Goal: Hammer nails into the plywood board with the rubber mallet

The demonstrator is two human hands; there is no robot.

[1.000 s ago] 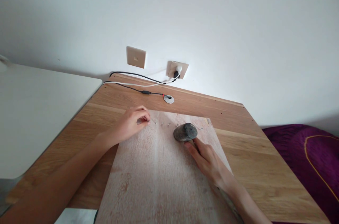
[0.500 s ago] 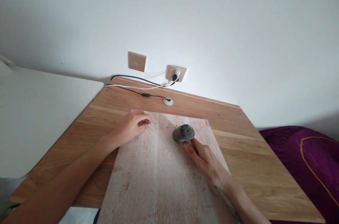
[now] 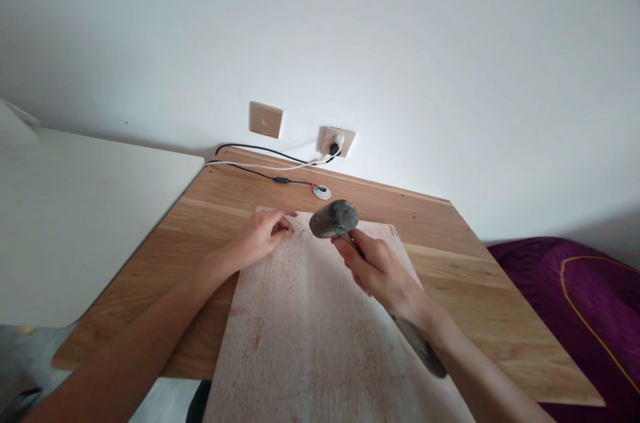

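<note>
My right hand [image 3: 377, 269] is wrapped round the handle of a mallet [image 3: 334, 219] with a dark, rounded head. The head is above the far part of a pale, worn wooden board [image 3: 295, 323]. Near the board's far left corner, my left hand [image 3: 257, 236] has its thumb and fingers round a small nail [image 3: 289, 229], with the index finger stretched out above. Just right of those fingertips, another nail [image 3: 303, 231] stands in the board. The mallet head and right hand hide the board farther right.
Under the board is a wooden desk [image 3: 475, 283]. Black and white cables [image 3: 270, 165] run along its back to a wall socket [image 3: 337, 141], past a round cable hole [image 3: 322, 192]. A white surface [image 3: 100, 223] adjoins on the left; purple fabric [image 3: 545, 303] lies at right.
The mallet has risen and moved left, towards my left hand. My left index finger has straightened and lifted away from the thumb. The view has shifted slightly.
</note>
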